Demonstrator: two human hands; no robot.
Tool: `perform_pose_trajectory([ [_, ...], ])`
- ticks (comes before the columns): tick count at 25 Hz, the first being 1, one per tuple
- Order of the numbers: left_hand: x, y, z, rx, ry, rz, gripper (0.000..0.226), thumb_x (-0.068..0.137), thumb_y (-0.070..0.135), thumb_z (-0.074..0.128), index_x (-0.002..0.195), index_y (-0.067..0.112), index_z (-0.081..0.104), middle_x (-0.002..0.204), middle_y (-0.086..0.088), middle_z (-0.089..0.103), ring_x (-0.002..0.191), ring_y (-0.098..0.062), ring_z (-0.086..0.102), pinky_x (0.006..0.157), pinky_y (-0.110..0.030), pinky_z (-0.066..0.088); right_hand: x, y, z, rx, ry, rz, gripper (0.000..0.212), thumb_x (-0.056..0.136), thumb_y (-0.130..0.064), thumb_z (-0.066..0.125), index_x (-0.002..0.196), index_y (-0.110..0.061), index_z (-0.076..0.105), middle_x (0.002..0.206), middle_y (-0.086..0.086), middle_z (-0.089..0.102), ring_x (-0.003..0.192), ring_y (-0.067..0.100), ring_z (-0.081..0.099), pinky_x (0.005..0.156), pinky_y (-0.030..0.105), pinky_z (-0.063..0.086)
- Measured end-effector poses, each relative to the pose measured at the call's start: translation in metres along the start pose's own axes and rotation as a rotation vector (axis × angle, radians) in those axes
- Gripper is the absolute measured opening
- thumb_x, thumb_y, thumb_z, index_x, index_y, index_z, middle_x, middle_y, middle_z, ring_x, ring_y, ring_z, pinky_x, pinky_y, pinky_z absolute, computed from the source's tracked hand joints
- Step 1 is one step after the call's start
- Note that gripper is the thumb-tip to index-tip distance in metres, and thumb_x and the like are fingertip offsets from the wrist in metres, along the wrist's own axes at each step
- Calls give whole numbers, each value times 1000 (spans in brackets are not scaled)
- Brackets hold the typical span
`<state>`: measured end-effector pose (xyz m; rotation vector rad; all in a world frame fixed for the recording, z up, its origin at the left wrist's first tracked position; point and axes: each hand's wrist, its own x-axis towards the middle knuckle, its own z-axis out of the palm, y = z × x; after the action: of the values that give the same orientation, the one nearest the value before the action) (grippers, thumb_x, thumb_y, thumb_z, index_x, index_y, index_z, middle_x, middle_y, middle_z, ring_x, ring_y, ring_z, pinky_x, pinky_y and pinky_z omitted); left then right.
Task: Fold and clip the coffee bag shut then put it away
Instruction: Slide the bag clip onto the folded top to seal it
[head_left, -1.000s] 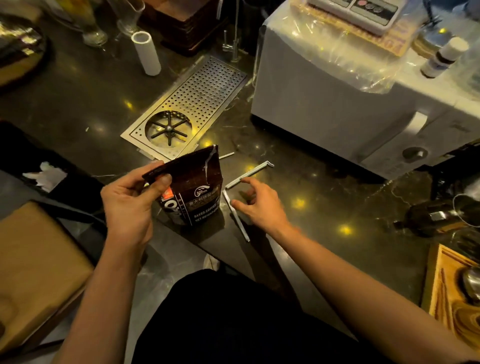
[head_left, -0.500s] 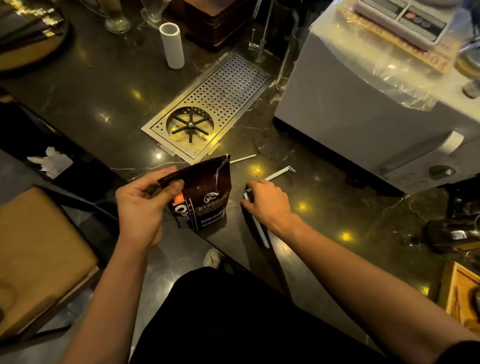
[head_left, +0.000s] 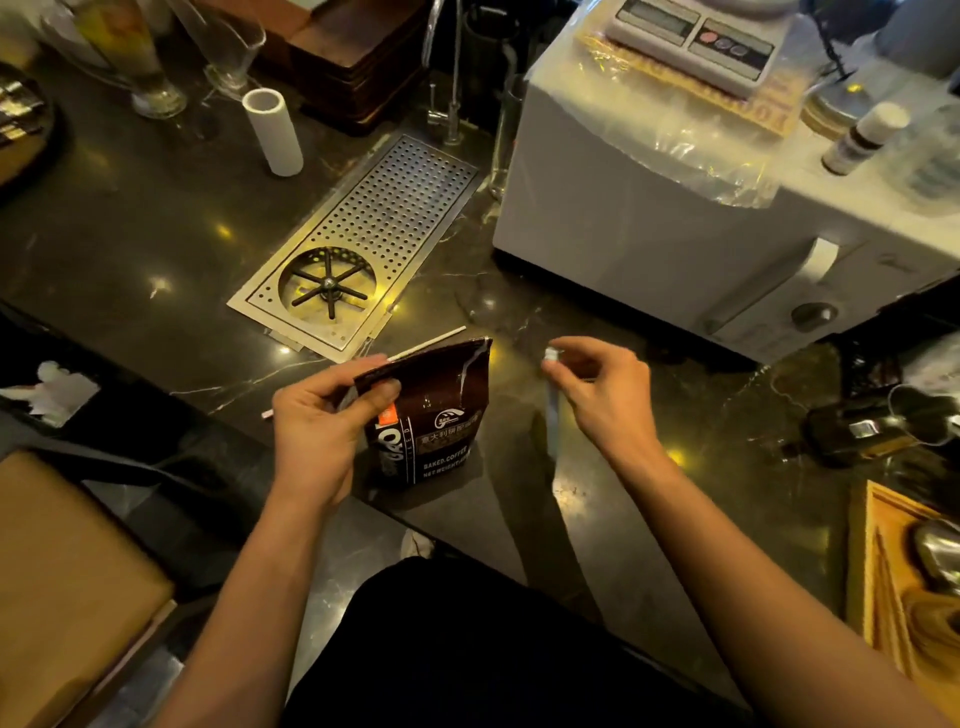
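Observation:
A dark brown coffee bag (head_left: 441, 421) with white lettering stands upright near the front edge of the dark marble counter (head_left: 130, 244). My left hand (head_left: 322, 421) pinches its folded-over top at the left corner. My right hand (head_left: 602, 389) is raised just right of the bag and grips a long white bag clip (head_left: 550, 395), which hangs down from my fingers, blurred. The clip and the bag are apart. A thin white stick (head_left: 431, 343) lies on the counter right behind the bag's top.
A perforated steel rinser tray (head_left: 384, 228) is set into the counter behind the bag. A white machine (head_left: 649, 218) with a scale on top stands at the right. A white cylinder (head_left: 272, 132) and glasses stand at the back left, a metal pitcher (head_left: 919, 421) at the right.
My right hand closed on the clip lying on the counter and lifted it up beside the bag. My left hand kept its hold on the folded bag top.

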<state>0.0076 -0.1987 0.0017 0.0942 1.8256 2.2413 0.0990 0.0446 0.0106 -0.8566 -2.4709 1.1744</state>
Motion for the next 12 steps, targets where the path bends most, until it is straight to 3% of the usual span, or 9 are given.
perform_pose_trajectory([
  [4,5,-3,46,13,-117,-47,30,74,-16,67,94,6,71,90,-4,73,87,-9,70,82,-26,59,-9,21,-61,521,202,206,22,88,-7,71,109,-13,73,93,2,75,90,12,73,82,27,59],
  [7,8,-9,83,12,-207,-77,28,73,-15,69,88,9,74,94,-10,72,86,-10,71,78,-23,58,-26,37,-99,901,307,321,22,91,-2,63,108,-14,71,92,1,75,91,14,73,81,25,58],
  [12,7,-27,149,104,-378,-111,26,73,-11,73,88,11,74,92,-8,73,90,-19,69,83,-32,55,-54,66,-135,1326,390,493,20,89,-5,59,103,-14,70,85,0,76,85,11,73,75,23,59],
])
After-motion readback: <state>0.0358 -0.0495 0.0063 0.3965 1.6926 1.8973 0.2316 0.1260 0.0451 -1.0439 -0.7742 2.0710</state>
